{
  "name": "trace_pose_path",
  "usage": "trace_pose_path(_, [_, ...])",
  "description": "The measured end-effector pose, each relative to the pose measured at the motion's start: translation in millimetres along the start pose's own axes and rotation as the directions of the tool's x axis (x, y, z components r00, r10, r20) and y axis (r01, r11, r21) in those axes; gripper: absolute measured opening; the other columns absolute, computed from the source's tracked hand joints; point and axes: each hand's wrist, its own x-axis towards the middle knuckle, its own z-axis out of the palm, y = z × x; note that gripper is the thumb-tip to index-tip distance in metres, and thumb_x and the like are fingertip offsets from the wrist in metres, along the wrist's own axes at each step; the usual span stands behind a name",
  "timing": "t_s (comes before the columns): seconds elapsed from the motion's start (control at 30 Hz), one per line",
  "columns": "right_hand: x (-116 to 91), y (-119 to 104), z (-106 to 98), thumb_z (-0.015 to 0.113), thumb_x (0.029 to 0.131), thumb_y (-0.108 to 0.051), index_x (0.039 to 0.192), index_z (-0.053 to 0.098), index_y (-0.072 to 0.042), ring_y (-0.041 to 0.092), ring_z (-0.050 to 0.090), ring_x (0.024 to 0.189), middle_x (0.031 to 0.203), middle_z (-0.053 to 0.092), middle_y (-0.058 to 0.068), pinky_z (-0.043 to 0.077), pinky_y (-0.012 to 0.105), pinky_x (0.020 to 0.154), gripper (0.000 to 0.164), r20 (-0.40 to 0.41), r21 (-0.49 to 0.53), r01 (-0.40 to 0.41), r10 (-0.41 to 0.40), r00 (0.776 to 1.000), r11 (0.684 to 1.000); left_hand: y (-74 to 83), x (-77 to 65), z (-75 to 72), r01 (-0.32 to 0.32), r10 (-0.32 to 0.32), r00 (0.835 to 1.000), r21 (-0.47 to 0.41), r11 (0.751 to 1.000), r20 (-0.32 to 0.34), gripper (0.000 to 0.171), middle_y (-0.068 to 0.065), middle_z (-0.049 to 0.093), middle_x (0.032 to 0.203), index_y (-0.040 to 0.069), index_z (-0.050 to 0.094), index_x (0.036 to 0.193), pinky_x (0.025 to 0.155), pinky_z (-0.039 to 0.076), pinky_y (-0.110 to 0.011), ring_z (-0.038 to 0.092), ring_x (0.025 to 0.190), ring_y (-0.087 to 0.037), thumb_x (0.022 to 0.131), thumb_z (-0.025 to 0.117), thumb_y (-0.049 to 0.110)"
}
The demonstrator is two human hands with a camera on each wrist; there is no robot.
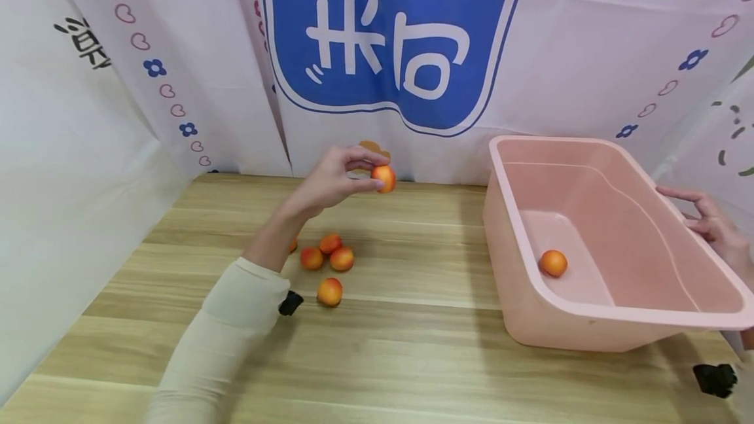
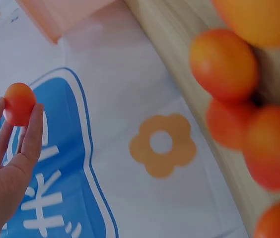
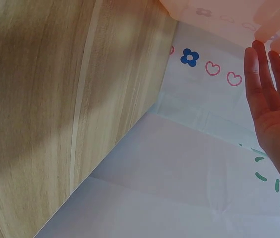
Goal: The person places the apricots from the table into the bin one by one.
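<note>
Above the back of the table, my left hand (image 1: 332, 182) pinches a small round orange-red fruit (image 1: 384, 179) between thumb and fingertips. The left wrist view also shows this held fruit (image 2: 19, 104) at the fingertips. Several similar fruits (image 1: 341, 258) lie in a loose group on the table, below and beside the left forearm. A pink plastic tub (image 1: 514, 214) stands at the right, with one orange fruit (image 1: 554, 263) on its bottom. My right hand (image 1: 715, 228) touches the outer right side of the tub near its rim; in the right wrist view its fingers (image 3: 266, 84) are straight against the wall.
The wood-grain table (image 1: 400, 358) carries the fruits and the tub. A printed cloth (image 1: 559, 51) with a blue sign hangs right behind the table's back edge, and white cloth (image 1: 71, 182) hangs at the left. A black wrist strap piece (image 1: 290, 303) sticks out from the left sleeve.
</note>
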Motion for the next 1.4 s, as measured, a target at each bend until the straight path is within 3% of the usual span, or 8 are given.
trace_pose_path(0.13, [1, 0, 0, 0.003, 0.101, 0.013, 0.147, 0.048, -0.008, 0.023, 0.012, 0.038, 0.056, 0.046, 0.002, 0.011, 0.033, 0.036, 0.068, 0.007, 0.046, -0.001, 0.001, 1.000, 0.999, 2.9, 12.8, 13.9, 0.018, -0.018, 1.000, -0.030, 0.999, -0.005, 0.035, -0.017, 0.065, 0.125, -0.005, 0.069, 0.125, 0.104, 0.053, -0.042, 0.063, 0.118, -0.030, 0.091, 0.076, -0.002])
trace_pose_path(0.3, [2, 0, -3, -0.001, 0.098, 0.014, 0.147, 0.049, -0.008, 0.023, 0.012, 0.038, 0.056, 0.047, 0.001, 0.011, 0.033, 0.035, 0.073, 0.046, 0.062, 0.011, -0.014, 0.999, 0.998, 7.2, 25.2, 29.9, 0.025, -0.025, 1.000, -0.109, 0.994, 0.008, 0.034, -0.015, 0.069, 0.124, -0.003, 0.068, 0.126, 0.099, 0.056, -0.036, 0.065, 0.117, -0.026, 0.093, 0.076, 0.002])
trace_pose_path(0.57, [2, 1, -5, -0.003, 0.098, 0.014, 0.148, 0.047, -0.007, 0.023, 0.012, 0.038, 0.057, 0.052, 0.000, 0.013, 0.033, 0.035, 0.074, 0.063, 0.097, 0.008, -0.014, 0.998, 0.995, 14.0, 41.6, 52.9, 0.053, -0.042, 0.998, -0.338, 0.939, 0.040, 0.037, -0.018, 0.067, 0.126, -0.004, 0.063, 0.133, 0.097, 0.058, -0.036, 0.068, 0.111, -0.030, 0.097, 0.070, 0.001])
trace_pose_path(0.87, [-2, 1, 0, 0.010, 0.107, 0.008, 0.151, 0.044, -0.008, 0.025, 0.019, 0.038, 0.065, 0.057, 0.006, 0.034, 0.027, 0.032, 0.058, -0.003, 0.015, -0.014, 0.014, 1.000, 1.000, 23.4, 56.9, 74.5, 0.065, -0.047, 0.997, -0.399, 0.914, 0.055, 0.038, -0.019, 0.068, 0.125, -0.005, 0.062, 0.135, 0.098, 0.058, -0.039, 0.069, 0.108, -0.029, 0.099, 0.069, 0.003])
trace_pose_path(1.13, [0, 2, -2, 0.016, 0.109, 0.008, 0.149, 0.048, -0.010, 0.024, 0.015, 0.037, 0.058, 0.053, 0.003, 0.024, 0.031, 0.032, 0.055, -0.006, -0.003, -0.028, 0.028, 1.000, 1.000, 34.5, 62.9, 83.2, 0.057, -0.050, 0.998, -0.400, 0.915, 0.028, 0.037, -0.017, 0.067, 0.124, -0.003, 0.063, 0.134, 0.094, 0.060, -0.035, 0.068, 0.108, -0.027, 0.098, 0.070, 0.004])
trace_pose_path(1.27, [4, 4, -11, 0.006, 0.101, 0.016, 0.145, 0.054, -0.007, 0.017, 0.035, 0.038, 0.080, 0.073, 0.009, 0.041, 0.022, 0.036, 0.068, 0.034, 0.143, -0.024, 0.020, 0.999, 0.989, 40.7, 69.0, 90.6, 0.061, -0.045, 0.998, -0.429, 0.901, 0.048, 0.039, -0.016, 0.066, 0.125, -0.001, 0.062, 0.136, 0.093, 0.060, -0.032, 0.069, 0.108, -0.026, 0.098, 0.070, 0.003])
trace_pose_path(1.37, [8, 7, -18, 0.006, 0.098, 0.020, 0.141, 0.057, -0.001, 0.016, 0.064, 0.059, 0.110, 0.075, 0.018, 0.056, 0.022, 0.051, 0.069, 0.062, 0.281, -0.034, 0.017, 0.998, 0.959, 45.4, 74.5, 97.5, 0.069, -0.044, 0.997, -0.452, 0.889, 0.065, 0.040, -0.016, 0.066, 0.124, -0.001, 0.062, 0.137, 0.092, 0.060, -0.031, 0.070, 0.106, -0.025, 0.098, 0.070, 0.002])
trace_pose_path(1.4, [9, 8, -20, 0.006, 0.097, 0.021, 0.140, 0.057, 0.000, 0.017, 0.070, 0.066, 0.112, 0.075, 0.018, 0.057, 0.023, 0.052, 0.070, 0.064, 0.291, -0.031, 0.013, 0.998, 0.956, 46.6, 76.2, 100.1, 0.071, -0.043, 0.997, -0.461, 0.884, 0.070, 0.040, -0.016, 0.066, 0.123, -0.002, 0.063, 0.136, 0.091, 0.060, -0.032, 0.070, 0.106, -0.025, 0.097, 0.070, 0.002])
